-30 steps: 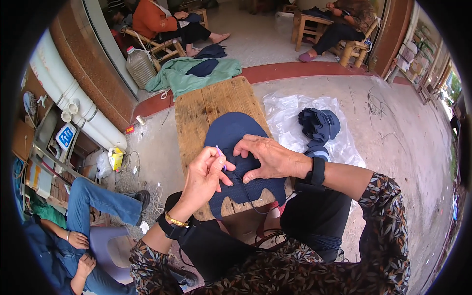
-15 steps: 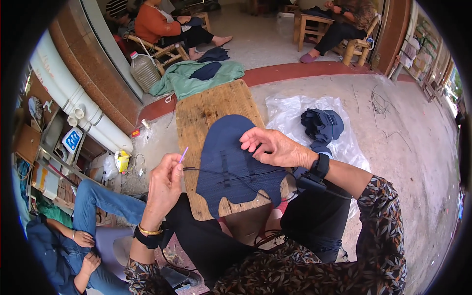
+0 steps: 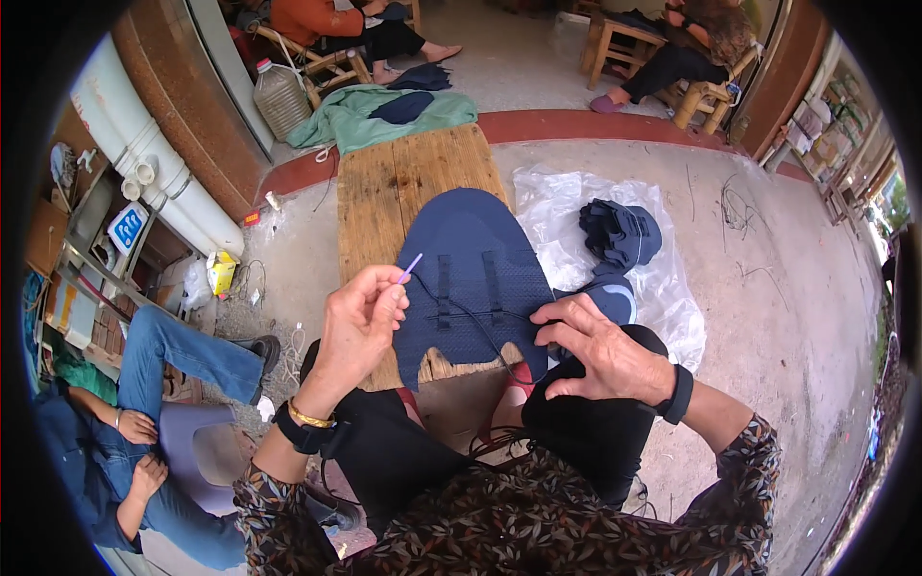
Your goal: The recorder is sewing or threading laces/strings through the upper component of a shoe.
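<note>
Navy fabric panel (image 3: 466, 226) is being supported flat on the wooden bench (image 3: 370, 206), its rounded end being pointed to the far side and its notched edge being turned to the near side, probably so that the near part is being kept within easy reach. Two dark strips (image 3: 444, 288) are being displayed on its face, and a dark cord (image 3: 473, 314) is being draped loosely across them. By the left hand (image 3: 360, 322), a thin purple stick (image 3: 411, 267) is being pinched between thumb and fingers above the panel's left side; it is being gripped near one end, apparently so that the far tip is being left exposed. By the right hand (image 3: 600, 350), nothing is clearly being grasped: its fingers are being spread at the panel's right near edge, the thumb being held apart, perhaps to steady the cloth. Whether the cord is being touched there cannot be told. To the right, a bundle of navy pieces (image 3: 624, 233) is being kept on a clear plastic sheet (image 3: 672, 312), likely to be shielded from the floor. At the bench's far end, a green cloth (image 3: 346, 125) is being overlapped by a dark piece (image 3: 403, 108).
</note>
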{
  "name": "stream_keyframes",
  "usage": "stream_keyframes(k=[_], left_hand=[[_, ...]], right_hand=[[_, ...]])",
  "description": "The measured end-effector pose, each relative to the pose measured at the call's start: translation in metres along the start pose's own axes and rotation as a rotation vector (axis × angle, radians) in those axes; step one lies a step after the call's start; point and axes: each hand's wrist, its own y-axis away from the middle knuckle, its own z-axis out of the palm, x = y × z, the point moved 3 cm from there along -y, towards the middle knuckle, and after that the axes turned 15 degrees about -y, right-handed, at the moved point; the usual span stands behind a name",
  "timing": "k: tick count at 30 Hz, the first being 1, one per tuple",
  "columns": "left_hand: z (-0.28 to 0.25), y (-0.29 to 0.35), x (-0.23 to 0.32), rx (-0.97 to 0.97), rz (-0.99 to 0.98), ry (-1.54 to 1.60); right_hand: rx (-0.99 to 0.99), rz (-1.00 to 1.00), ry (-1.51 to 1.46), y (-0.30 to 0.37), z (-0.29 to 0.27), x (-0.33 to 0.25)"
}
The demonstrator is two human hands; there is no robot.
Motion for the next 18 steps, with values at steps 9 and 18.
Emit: stream_keyframes(k=[9, 18], left_hand=[[0.024, -0.008, -0.021, 0.039, -0.053, 0.154], [0.025, -0.012, -0.029, 0.05, -0.061, 0.186]], right_hand=[[0.006, 0.027, 0.143, 0.023, 0.013, 0.008], [-0.13, 0.077, 0.581, 0.021, 0.016, -0.012]])
